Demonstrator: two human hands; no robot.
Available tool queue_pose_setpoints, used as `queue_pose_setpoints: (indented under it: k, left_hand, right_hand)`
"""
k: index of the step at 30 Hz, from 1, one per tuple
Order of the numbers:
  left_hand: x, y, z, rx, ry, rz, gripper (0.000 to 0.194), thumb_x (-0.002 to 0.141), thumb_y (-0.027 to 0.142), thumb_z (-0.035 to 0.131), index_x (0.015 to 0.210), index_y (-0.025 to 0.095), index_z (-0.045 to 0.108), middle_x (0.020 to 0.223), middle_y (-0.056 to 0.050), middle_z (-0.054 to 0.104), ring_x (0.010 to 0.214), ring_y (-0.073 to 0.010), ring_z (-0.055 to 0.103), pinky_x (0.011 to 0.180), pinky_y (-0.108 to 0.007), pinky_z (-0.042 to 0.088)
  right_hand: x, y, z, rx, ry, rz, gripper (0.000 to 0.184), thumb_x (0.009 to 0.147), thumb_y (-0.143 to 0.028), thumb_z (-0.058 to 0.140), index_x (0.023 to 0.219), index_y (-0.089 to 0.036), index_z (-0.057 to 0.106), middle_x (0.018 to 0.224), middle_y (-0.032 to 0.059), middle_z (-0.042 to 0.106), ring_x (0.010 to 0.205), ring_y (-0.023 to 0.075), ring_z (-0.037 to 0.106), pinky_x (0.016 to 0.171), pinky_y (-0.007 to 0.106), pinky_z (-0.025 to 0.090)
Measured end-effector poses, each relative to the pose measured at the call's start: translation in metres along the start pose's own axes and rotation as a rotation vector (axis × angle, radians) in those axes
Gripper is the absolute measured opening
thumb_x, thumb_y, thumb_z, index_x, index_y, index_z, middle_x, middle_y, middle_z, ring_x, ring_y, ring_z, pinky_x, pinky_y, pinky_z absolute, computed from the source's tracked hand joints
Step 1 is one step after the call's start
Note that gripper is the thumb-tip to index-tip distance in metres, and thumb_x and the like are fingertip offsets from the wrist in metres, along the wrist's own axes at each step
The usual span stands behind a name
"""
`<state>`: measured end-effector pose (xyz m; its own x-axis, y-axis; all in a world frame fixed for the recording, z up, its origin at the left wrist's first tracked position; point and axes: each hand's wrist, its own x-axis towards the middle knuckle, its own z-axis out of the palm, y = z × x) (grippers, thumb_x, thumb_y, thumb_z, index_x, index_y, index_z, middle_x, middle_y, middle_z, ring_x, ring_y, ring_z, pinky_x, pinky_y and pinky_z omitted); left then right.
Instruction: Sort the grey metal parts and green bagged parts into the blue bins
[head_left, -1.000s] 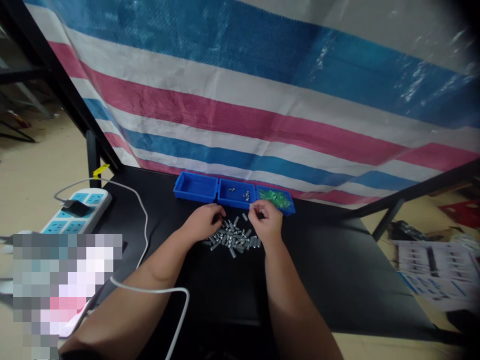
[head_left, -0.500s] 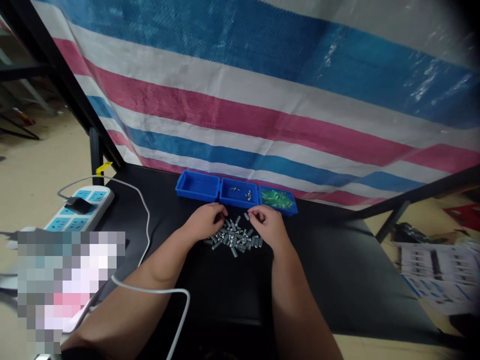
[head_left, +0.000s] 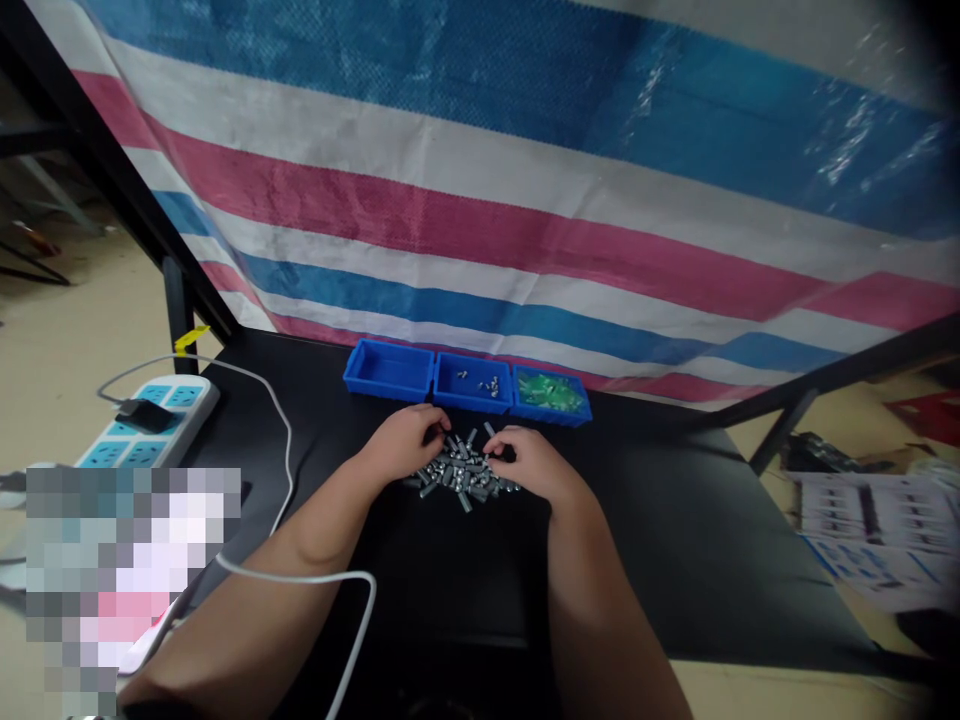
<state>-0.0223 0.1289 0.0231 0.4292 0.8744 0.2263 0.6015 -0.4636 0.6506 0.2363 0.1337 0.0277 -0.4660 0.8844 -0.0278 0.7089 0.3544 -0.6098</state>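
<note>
Judged early: few metal bits [head_left: 493,388] in the middle tray [head_left: 472,404] near the desk's [head_left: 675,520] far edge; heap [head_left: 459,480] nearer me. My right hand [head_left: 529,463] half-open, beside heap; left hand [head_left: 403,442] curled, hold unclear.

Small parts [head_left: 461,478], grey and shiny, lie jumbled between left hand [head_left: 401,443] and right hand [head_left: 534,462], one just beyond the right fingertips.

The left hand [head_left: 397,443] and right hand [head_left: 531,463] hide some metal pieces [head_left: 457,479], each too small to identify. Pixelation masks an object [head_left: 139,560] at left; the frame crops the sheet [head_left: 480,190].
</note>
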Motion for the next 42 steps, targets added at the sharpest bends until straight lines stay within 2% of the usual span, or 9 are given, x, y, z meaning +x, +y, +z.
queue_pose_setpoints:
  k: [9, 11, 16, 18, 20, 24, 28, 36, 42]
  left_hand:
    - [0.001, 0.001, 0.001, 0.003, -0.004, 0.0, 0.022, 0.081, 0.012, 0.057, 0.098, 0.02, 0.068, 0.091, -0.004, 0.068, 0.085, -0.0183, 0.064, 0.074, -0.028, 0.048]
    - [0.0, 0.0, 0.001, 0.002, -0.002, 0.003, 0.022, 0.081, 0.012, 0.057, 0.098, 0.02, 0.068, 0.092, -0.004, 0.069, 0.086, -0.0186, 0.064, 0.076, -0.028, 0.048]
    - [0.0, -0.001, 0.001, 0.002, -0.002, 0.011, 0.023, 0.08, 0.011, 0.057, 0.099, 0.02, 0.068, 0.092, -0.004, 0.069, 0.086, -0.0186, 0.065, 0.077, -0.028, 0.049]
    - [0.0, -0.002, 0.002, 0.002, 0.0, 0.011, 0.024, 0.08, 0.012, 0.057, 0.099, 0.02, 0.067, 0.091, -0.004, 0.069, 0.085, -0.0184, 0.065, 0.076, -0.028, 0.049]
    - [-0.001, -0.003, 0.002, 0.0, 0.006, 0.011, 0.024, 0.08, 0.012, 0.057, 0.099, 0.02, 0.067, 0.091, -0.004, 0.069, 0.085, -0.0184, 0.065, 0.076, -0.028, 0.049]
    - [-0.001, -0.003, 0.003, -0.004, 0.006, 0.018, 0.024, 0.079, 0.011, 0.057, 0.099, 0.021, 0.067, 0.093, -0.003, 0.069, 0.087, -0.0189, 0.065, 0.078, -0.028, 0.049]
    - [-0.001, -0.003, 0.003, 0.002, 0.006, 0.012, 0.025, 0.079, 0.011, 0.057, 0.099, 0.02, 0.068, 0.094, -0.004, 0.07, 0.086, -0.0188, 0.065, 0.077, -0.028, 0.049]
    - [-0.001, -0.002, 0.002, 0.002, 0.002, 0.01, 0.025, 0.079, 0.012, 0.057, 0.1, 0.02, 0.068, 0.092, -0.004, 0.069, 0.087, -0.0191, 0.064, 0.077, -0.029, 0.048]
    - [-0.001, -0.002, 0.002, 0.003, 0.002, 0.008, 0.026, 0.079, 0.011, 0.057, 0.099, 0.02, 0.069, 0.092, -0.004, 0.069, 0.086, -0.0189, 0.064, 0.077, -0.029, 0.048]
  right_hand:
    - [0.004, -0.005, 0.005, 0.029, 0.054, -0.004, 0.012, 0.074, -0.016, 0.07, 0.084, -0.022, 0.073, 0.078, -0.0005, 0.07, 0.066, 0.0129, 0.06, 0.061, 0.024, 0.043]
    - [0.006, -0.009, 0.004, 0.033, 0.205, -0.037, 0.012, 0.075, -0.018, 0.07, 0.086, -0.022, 0.072, 0.076, -0.0006, 0.069, 0.064, 0.0131, 0.059, 0.061, 0.024, 0.044]
    - [0.018, -0.017, 0.007, 0.126, 0.748, -0.085, 0.016, 0.081, -0.026, 0.068, 0.095, -0.021, 0.071, 0.075, 0.0007, 0.068, 0.061, 0.0131, 0.056, 0.061, 0.026, 0.049]
    - [0.026, -0.017, 0.011, 0.17, 0.869, -0.074, 0.019, 0.083, -0.029, 0.067, 0.099, -0.02, 0.071, 0.079, 0.0025, 0.069, 0.063, 0.0139, 0.059, 0.063, 0.027, 0.052]
    - [0.034, -0.016, 0.016, 0.22, 0.899, -0.042, 0.023, 0.084, -0.031, 0.068, 0.102, -0.019, 0.072, 0.083, 0.0049, 0.072, 0.068, 0.0158, 0.064, 0.069, 0.03, 0.055]
    - [0.041, -0.012, 0.022, 0.304, 0.805, 0.048, 0.033, 0.084, -0.036, 0.067, 0.11, -0.016, 0.072, 0.083, 0.0071, 0.074, 0.066, 0.0166, 0.065, 0.069, 0.031, 0.057]
    - [0.033, -0.015, 0.019, 0.249, 0.686, 0.03, 0.023, 0.086, -0.034, 0.064, 0.099, -0.017, 0.073, 0.082, 0.0066, 0.073, 0.064, 0.0158, 0.062, 0.066, 0.029, 0.054]
    - [0.017, -0.028, 0.012, 0.057, 0.158, -0.107, 0.011, 0.082, -0.023, 0.065, 0.086, -0.021, 0.075, 0.073, 0.0, 0.069, 0.059, 0.0116, 0.053, 0.059, 0.023, 0.04]
    - [0.018, -0.02, 0.019, 0.061, 0.03, -0.028, 0.009, 0.079, -0.021, 0.066, 0.085, -0.021, 0.073, 0.071, -0.0018, 0.068, 0.059, 0.0102, 0.055, 0.057, 0.02, 0.037]
